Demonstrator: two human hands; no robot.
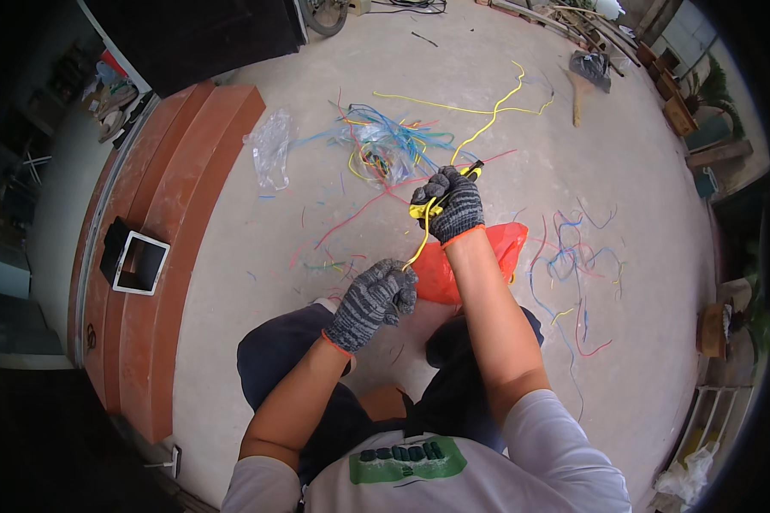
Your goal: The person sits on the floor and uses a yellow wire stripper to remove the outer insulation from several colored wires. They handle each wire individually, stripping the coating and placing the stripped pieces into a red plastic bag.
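My left hand (376,300), in a grey-and-black knit glove, grips the near end of a yellow insulated wire (497,110). The wire rises to my right hand (452,204), gloved alike and further forward. That hand is closed around a yellow-and-black hand tool (425,210); the fingers hide much of it, so its exact kind is unclear. Beyond this hand the wire continues over the floor. Just ahead lies a tangle of blue, red and yellow wires (401,131) with clear plastic among it. A red plastic bag (437,276) sits partly behind my right forearm.
Loose wire offcuts (568,253) are scattered on the concrete floor to the right. Brown-red steps (179,173) on the left bear a black box with a white rim (142,263). A clear plastic bag (271,151) and a wooden-handled tool (577,102) lie farther off.
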